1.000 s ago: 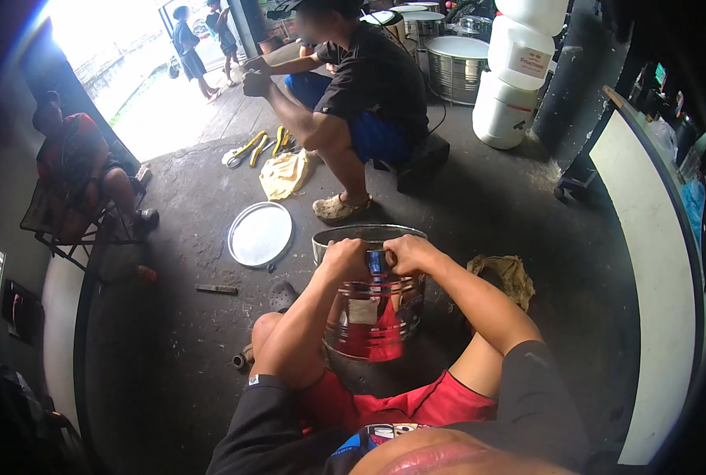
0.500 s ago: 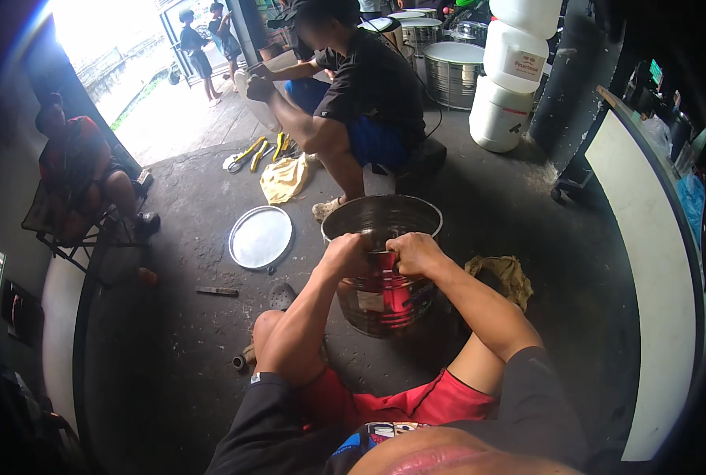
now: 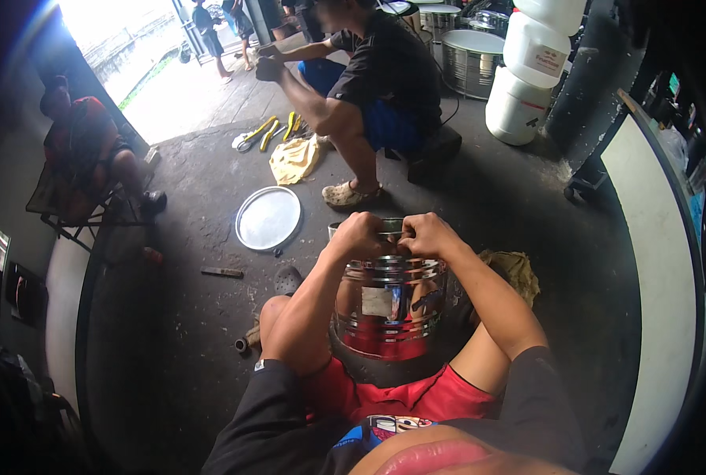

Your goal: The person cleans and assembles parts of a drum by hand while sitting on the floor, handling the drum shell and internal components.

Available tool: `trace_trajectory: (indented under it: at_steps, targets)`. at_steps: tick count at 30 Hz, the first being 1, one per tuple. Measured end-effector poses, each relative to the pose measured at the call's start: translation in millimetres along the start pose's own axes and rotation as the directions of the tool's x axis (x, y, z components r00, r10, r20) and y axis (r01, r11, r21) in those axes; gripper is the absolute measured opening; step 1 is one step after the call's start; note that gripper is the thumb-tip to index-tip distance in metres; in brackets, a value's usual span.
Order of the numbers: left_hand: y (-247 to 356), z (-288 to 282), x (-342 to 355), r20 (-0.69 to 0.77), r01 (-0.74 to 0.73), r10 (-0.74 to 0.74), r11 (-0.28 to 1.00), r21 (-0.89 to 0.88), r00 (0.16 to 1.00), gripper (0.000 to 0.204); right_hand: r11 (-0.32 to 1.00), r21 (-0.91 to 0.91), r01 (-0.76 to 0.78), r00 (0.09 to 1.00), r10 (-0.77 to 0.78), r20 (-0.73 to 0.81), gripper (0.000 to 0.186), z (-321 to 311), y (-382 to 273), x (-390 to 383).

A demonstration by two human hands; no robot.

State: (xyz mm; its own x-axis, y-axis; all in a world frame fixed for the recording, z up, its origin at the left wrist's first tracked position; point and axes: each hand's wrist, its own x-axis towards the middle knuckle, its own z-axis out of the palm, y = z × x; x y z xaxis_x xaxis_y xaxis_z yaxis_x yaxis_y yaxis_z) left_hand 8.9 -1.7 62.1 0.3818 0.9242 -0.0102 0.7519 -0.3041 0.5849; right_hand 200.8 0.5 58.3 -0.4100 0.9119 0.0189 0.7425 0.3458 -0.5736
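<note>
Between my knees stands a shiny ribbed metal drum shell [image 3: 389,305], a pale label on its near side. Its mouth shows as a narrow ellipse, so it looks tilted away from me. My left hand [image 3: 358,236] is closed over the near rim, left of centre. Close beside it, my right hand [image 3: 427,236] grips the same rim with curled fingers. Whether the fingers also hold something small there is hidden by the knuckles. A round white drumhead [image 3: 268,218] with a metal hoop lies on the floor, beyond my left hand.
A co-worker [image 3: 389,87] sits just beyond the drum. Yellow-handled pliers [image 3: 267,134] and a yellow cloth [image 3: 293,161] lie ahead left; a flat bar [image 3: 222,271] lies left. Brown cloth [image 3: 519,273] sits right of the drum. White jugs [image 3: 518,107] stack behind; a white panel [image 3: 654,285] borders the right.
The drum shell has tipped so that more of its near side and less of its mouth shows. Both hands remain on the rim, a little closer together. The co-worker's hands have shifted.
</note>
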Motion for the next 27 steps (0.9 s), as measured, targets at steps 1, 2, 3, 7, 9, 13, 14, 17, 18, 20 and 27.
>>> trace_trajectory:
  at_steps: [1,2,3,7,9,13,14,17,18,20,27]
  targets:
    - [0.6,-1.1,-1.3,-0.033,-0.022,0.021,0.999,-0.032,0.999,0.036,1.0,-0.002,0.001,1.0,-0.001,-0.013,0.022,2.6,2.0,4.0]
    - [2.7,-1.0,-2.2,-0.038,-0.008,0.007,0.999,-0.034,0.999,0.036,1.0,0.0,0.01,1.0,-0.01,-0.001,0.022,3.8,4.1,4.0]
    - [6.1,-0.1,-2.8,-0.046,-0.01,0.009,1.0,-0.021,0.999,0.035,1.0,-0.01,-0.015,1.0,0.015,-0.002,0.022,4.4,5.6,2.7]
    - [9.7,-1.4,-1.3,-0.008,0.03,-0.03,0.999,0.037,1.0,0.03,0.999,-0.047,-0.011,1.0,0.011,-0.007,0.021,5.6,2.8,0.3]
    - [-1.4,4.7,-1.6,-0.003,-0.025,0.025,0.998,0.054,1.0,0.036,0.995,-0.098,-0.013,0.999,0.017,0.042,0.019,7.7,0.1,-0.5]
    - [-11.1,10.5,0.9,0.094,0.006,-0.019,0.991,0.137,0.995,0.035,0.983,-0.186,-0.005,0.984,0.039,0.177,0.017,4.8,-14.5,-3.0]
    - [-10.9,10.7,1.9,0.115,0.014,-0.031,0.99,0.142,0.993,0.034,0.98,-0.197,0.005,0.988,0.025,0.154,0.016,6.9,-12.7,-3.0]
    - [-15.6,14.0,6.1,0.117,0.017,-0.038,0.984,0.178,0.992,0.03,0.981,-0.191,0.023,0.996,-0.005,0.094,0.016,13.2,-5.1,1.2]
    - [-18.4,15.2,7.0,0.097,0.008,-0.028,0.98,0.201,0.995,0.029,0.983,-0.181,0.027,0.998,-0.016,0.057,0.016,15.6,-3.0,3.7]
    - [-11.0,10.9,8.7,0.105,0.032,-0.056,0.975,0.22,0.993,0.027,0.981,-0.195,0.018,0.999,-0.01,0.045,0.017,19.5,4.9,9.7]
    - [-17.1,9.3,13.4,0.058,0.093,-0.106,0.977,0.192,0.993,0.031,0.983,-0.148,0.11,0.991,-0.12,-0.058,0.016,24.7,15.8,23.1]
